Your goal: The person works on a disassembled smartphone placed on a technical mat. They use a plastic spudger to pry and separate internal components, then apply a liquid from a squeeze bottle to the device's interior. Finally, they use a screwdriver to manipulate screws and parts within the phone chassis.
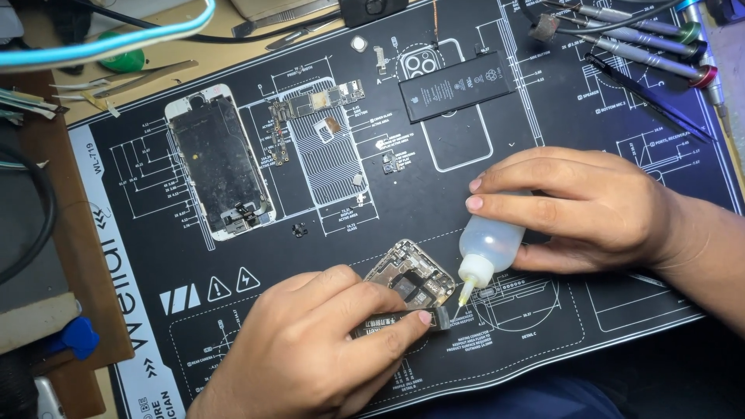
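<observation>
My left hand [318,345] grips a small dark tool with a flat metal end [434,316] and presses against an opened phone body [410,273] lying on the black repair mat [543,147]. My right hand [590,206] holds a small translucent squeeze bottle [490,247], tilted down. Its yellow nozzle [464,293] points at the mat just right of the phone body, close to the tool's end.
A stripped phone frame [220,161] lies at the mat's upper left, a logic board [314,105] beside it and a black battery [456,85] at the top centre. Several screwdrivers [644,39] rest at the top right. Tweezers [128,77] and cables lie on the wooden bench at left.
</observation>
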